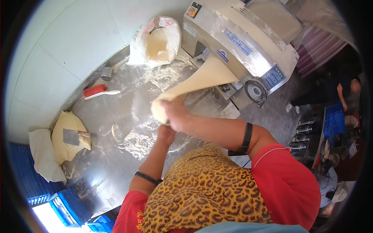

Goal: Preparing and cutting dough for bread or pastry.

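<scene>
A wide pale dough sheet [201, 77] hangs from the front of a steel dough roller machine [227, 40] and narrows into a bunched, rolled end over the worktable [110, 110]. My right hand [176, 113] grips that end from above and its near side; the hand is slightly blurred. Just below it, my left hand [166, 134] holds the lower end of the dough, its fingers mostly hidden behind the dough. Loose flour [140, 142] lies scattered on the metal tabletop under both hands.
An opened flour sack [157, 43] stands against the wall, near a metal cup [107, 73] and a red-bristled brush [97, 91]. At left, a dough scraper [71, 137] rests on a dough slab [65, 125] beside white cloth [46, 154]. A person [329, 90] is at far right.
</scene>
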Demonstrator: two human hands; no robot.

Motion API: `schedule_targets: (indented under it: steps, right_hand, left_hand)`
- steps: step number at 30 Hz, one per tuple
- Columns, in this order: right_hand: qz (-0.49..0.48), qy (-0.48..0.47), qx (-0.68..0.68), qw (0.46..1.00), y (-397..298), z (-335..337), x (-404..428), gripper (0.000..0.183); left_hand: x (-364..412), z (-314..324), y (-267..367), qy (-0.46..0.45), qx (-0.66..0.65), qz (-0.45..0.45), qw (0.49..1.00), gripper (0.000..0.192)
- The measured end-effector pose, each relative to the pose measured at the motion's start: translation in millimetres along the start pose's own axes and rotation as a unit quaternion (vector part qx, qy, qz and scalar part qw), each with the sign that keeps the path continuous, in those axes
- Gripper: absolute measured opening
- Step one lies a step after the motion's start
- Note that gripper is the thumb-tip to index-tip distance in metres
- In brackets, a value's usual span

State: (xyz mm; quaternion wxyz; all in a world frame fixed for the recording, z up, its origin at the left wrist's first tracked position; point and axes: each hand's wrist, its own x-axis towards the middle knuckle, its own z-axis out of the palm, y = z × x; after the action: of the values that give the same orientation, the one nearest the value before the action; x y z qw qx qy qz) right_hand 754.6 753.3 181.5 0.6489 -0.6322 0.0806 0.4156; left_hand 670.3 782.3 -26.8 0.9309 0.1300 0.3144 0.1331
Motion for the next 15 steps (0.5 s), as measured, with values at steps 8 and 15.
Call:
schedule_targets:
  steps: [8,15]
  right_hand:
    - [-0.099,-0.249,-0.043,0.963,35,-39,-43,0.034]
    - [0.244,-0.381,-0.056,0.890,53,-237,99,0.055]
  left_hand:
    - [71,86,-15,-0.047,0.254,0.103,0.961,0.043]
    - [-59,271,28,0.142,0.863,0.398,0.277,0.032]
